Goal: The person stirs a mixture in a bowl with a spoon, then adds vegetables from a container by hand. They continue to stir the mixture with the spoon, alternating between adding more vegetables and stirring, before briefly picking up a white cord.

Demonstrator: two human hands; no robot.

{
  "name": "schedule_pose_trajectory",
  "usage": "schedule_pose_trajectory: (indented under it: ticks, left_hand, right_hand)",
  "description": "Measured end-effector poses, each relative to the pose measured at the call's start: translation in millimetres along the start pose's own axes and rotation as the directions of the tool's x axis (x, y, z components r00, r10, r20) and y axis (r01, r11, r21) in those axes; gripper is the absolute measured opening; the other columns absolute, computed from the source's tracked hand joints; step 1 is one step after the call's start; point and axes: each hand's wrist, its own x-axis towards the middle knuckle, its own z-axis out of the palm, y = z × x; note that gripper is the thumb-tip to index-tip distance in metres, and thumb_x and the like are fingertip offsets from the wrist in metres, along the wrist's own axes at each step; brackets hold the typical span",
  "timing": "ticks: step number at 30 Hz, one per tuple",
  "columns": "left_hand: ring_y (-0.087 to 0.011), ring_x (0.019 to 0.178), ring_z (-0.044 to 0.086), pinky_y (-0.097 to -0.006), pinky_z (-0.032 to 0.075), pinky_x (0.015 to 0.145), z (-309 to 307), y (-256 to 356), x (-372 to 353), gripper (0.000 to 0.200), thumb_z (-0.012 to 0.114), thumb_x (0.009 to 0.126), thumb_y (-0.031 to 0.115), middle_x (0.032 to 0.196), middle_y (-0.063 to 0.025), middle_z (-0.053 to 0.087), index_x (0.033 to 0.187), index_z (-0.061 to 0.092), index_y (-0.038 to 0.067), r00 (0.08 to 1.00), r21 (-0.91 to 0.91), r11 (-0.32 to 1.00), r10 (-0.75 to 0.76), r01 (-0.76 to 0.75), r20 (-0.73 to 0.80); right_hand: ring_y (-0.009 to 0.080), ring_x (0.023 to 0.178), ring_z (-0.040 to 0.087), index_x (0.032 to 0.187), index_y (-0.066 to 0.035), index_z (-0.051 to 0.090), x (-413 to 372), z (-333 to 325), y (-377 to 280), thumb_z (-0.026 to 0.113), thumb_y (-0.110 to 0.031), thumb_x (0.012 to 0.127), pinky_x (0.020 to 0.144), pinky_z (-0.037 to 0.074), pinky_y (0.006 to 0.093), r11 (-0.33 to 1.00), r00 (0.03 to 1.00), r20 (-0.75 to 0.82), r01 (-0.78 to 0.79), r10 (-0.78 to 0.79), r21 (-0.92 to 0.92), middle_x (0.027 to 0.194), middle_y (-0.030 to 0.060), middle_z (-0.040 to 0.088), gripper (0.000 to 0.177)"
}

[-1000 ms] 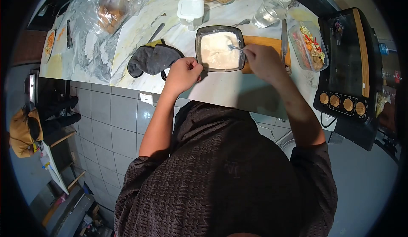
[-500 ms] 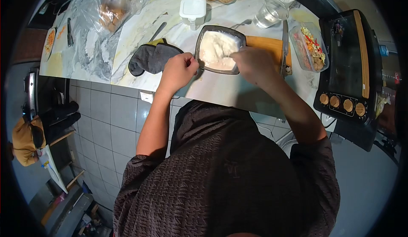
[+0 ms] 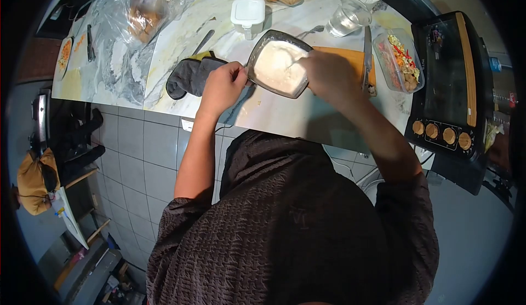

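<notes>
A dark square bowl (image 3: pixel 253 76) of creamy white mixture (image 3: pixel 279 67) sits near the counter's front edge, turned at an angle. My left hand (image 3: pixel 224 87) is closed on the bowl's left rim. Over the bowl's right side is my right hand (image 3: pixel 329 78), its fingers closed around a utensil whose end dips into the mixture; most of the utensil is hidden. A grey oven mitt (image 3: pixel 189 76) lies just left of my left hand. Partly under my right hand is a wooden board (image 3: pixel 350 57).
A lidded white container (image 3: pixel 247 12) stands behind the bowl, with a clear cup (image 3: pixel 348 17) to its right. A plastic box of chopped food (image 3: pixel 399 61) and a black toaster oven (image 3: pixel 444 80) are at right. Plastic bags (image 3: pixel 145 17) lie at back left.
The bowl has rotated clockwise and its left side has shifted slightly left. My left hand has moved a little left with it, and my right hand has shifted slightly over the mixture.
</notes>
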Motion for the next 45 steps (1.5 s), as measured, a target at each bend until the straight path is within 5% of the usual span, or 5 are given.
schedule_pose_trajectory:
  ticks: [2, 18, 22, 30, 45]
  left_hand:
    - [-0.0097, 0.063, 0.062, -0.0261, 0.048, 0.061, -3, -2, 3, 0.027, 0.057, 0.096, 0.020, 0.067, -0.0067, 0.066, 0.087, 0.064, -0.004, 0.999, 0.075, 0.997, -0.019, 0.016, 0.034]
    - [-0.0203, 0.059, 0.062, -0.0317, 0.048, 0.061, -4, -3, 10, 0.024, 0.059, 0.094, 0.020, 0.069, -0.0131, 0.067, 0.088, 0.066, -0.002, 0.998, 0.021, 0.999, -0.029, 0.030, -0.049]
    - [-0.0067, 0.061, 0.054, -0.0237, 0.044, 0.058, -1, -7, 9, 0.024, 0.058, 0.097, 0.019, 0.067, -0.0024, 0.063, 0.090, 0.064, -0.004, 0.999, -0.026, 0.999, -0.034, 0.034, -0.023]
    - [-0.0071, 0.061, 0.056, -0.0240, 0.045, 0.059, -3, -3, 7, 0.025, 0.058, 0.097, 0.019, 0.068, -0.0032, 0.064, 0.089, 0.064, -0.003, 0.997, -0.001, 0.997, -0.074, 0.074, -0.010]
    - [-0.0170, 0.061, 0.065, -0.0308, 0.051, 0.064, -1, 12, 7, 0.036, 0.053, 0.098, 0.028, 0.071, -0.0117, 0.068, 0.095, 0.066, -0.005, 0.987, -0.019, 0.988, -0.150, 0.152, 0.060]
  right_hand:
    - [0.0339, 0.081, 0.064, 0.086, -0.007, 0.067, -6, 3, 4, 0.054, -0.009, 0.079, 0.071, 0.051, 0.0450, 0.999, 0.999, 0.014, 0.032, -0.033, 0.040, 0.084, 0.0132, 0.062, 0.015]
    - [0.0345, 0.076, 0.063, 0.086, -0.007, 0.066, -3, -13, -3, 0.055, -0.014, 0.079, 0.069, 0.050, 0.0459, 0.996, 0.997, -0.014, 0.082, -0.081, 0.043, 0.084, 0.0136, 0.062, 0.015]
    - [0.0356, 0.076, 0.063, 0.084, -0.007, 0.066, -1, -21, -6, 0.054, -0.014, 0.079, 0.068, 0.049, 0.0463, 0.995, 0.999, -0.008, -0.051, 0.050, -0.090, 0.082, 0.0136, 0.062, 0.015]
    - [0.0379, 0.076, 0.064, 0.083, -0.007, 0.062, -10, -14, 1, 0.048, -0.021, 0.089, 0.067, 0.048, 0.0501, 0.982, 0.943, 0.321, -0.137, 0.089, 0.128, 0.074, 0.0180, 0.063, 0.021]
    - [0.0317, 0.077, 0.067, 0.087, -0.011, 0.073, -15, 13, -8, 0.054, -0.011, 0.076, 0.070, 0.052, 0.0446, 0.988, 0.991, -0.102, -0.069, 0.083, 0.136, 0.077, 0.0130, 0.067, 0.022]
